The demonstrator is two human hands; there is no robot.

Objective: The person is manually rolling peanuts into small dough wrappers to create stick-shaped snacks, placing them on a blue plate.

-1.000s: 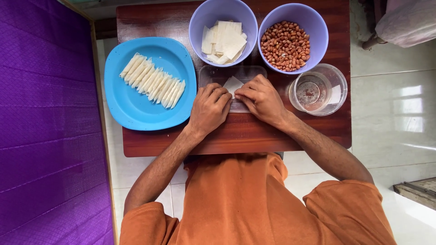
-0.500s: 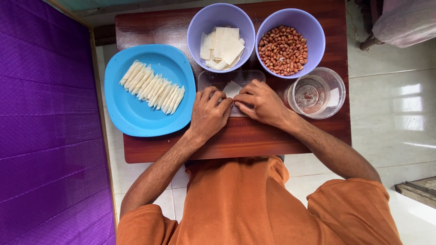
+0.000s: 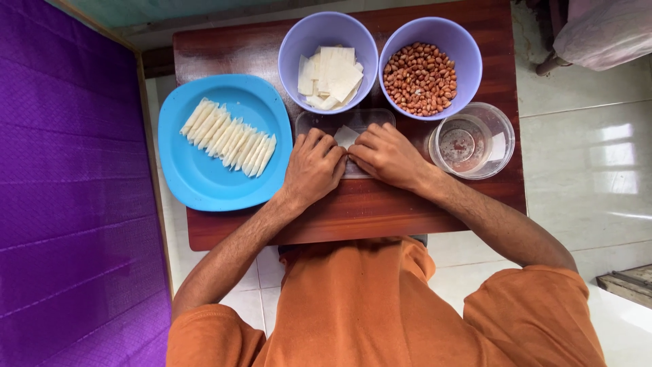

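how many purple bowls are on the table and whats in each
2. One purple bowl sits at the table's far edge above the hands and holds white pastry sheets; the other purple bowl, just right of it, holds peanuts.

**Materials and finishes observed**

Counter [image 3: 421,204]: dark reddish wood, smooth, slight sheen. Blue plate [image 3: 204,177] and two lilac bowls [image 3: 299,47]: plastic, satin-smooth. Clear tub [image 3: 499,139] and clear tray [image 3: 380,117]: transparent glossy plastic. Wrapper sheet [image 3: 345,136]: pale, matt, thin. Floor [image 3: 584,156]: glossy tile. Shirt [image 3: 380,312]: matt orange cloth.
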